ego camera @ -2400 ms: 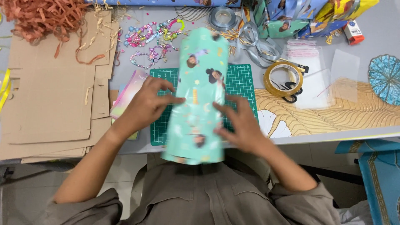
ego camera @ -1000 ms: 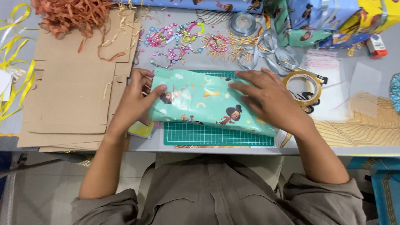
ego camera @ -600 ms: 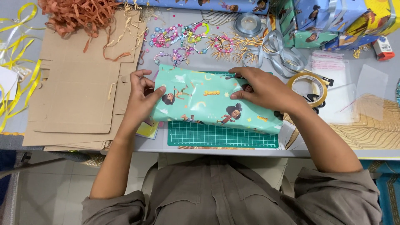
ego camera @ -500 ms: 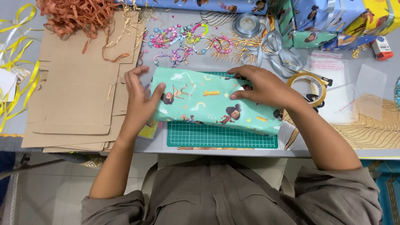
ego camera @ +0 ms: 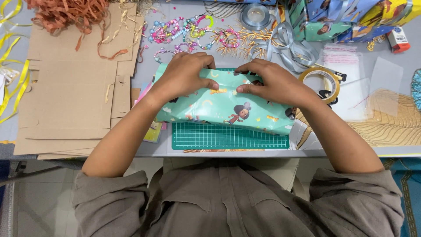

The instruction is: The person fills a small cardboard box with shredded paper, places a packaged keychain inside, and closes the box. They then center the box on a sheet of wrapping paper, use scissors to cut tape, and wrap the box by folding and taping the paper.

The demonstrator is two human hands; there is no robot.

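Your hands (ego camera: 228, 81) have little room behind the wrapped parcel (ego camera: 221, 103): bead bracelets (ego camera: 186, 33) and a silver ribbon (ego camera: 285, 44) crowd the far tabletop (ego camera: 394, 61). To your right the tape roll (ego camera: 319, 83) sits just beside the wrist. On the left, flat cardboard sheets (ego camera: 70, 87) lie low and passable. The green cutting mat (ego camera: 228, 141) in front stays bare along its near strip.

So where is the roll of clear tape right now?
In the head view, the tape roll lies on the table just right of the right hand, beside the silver ribbon.
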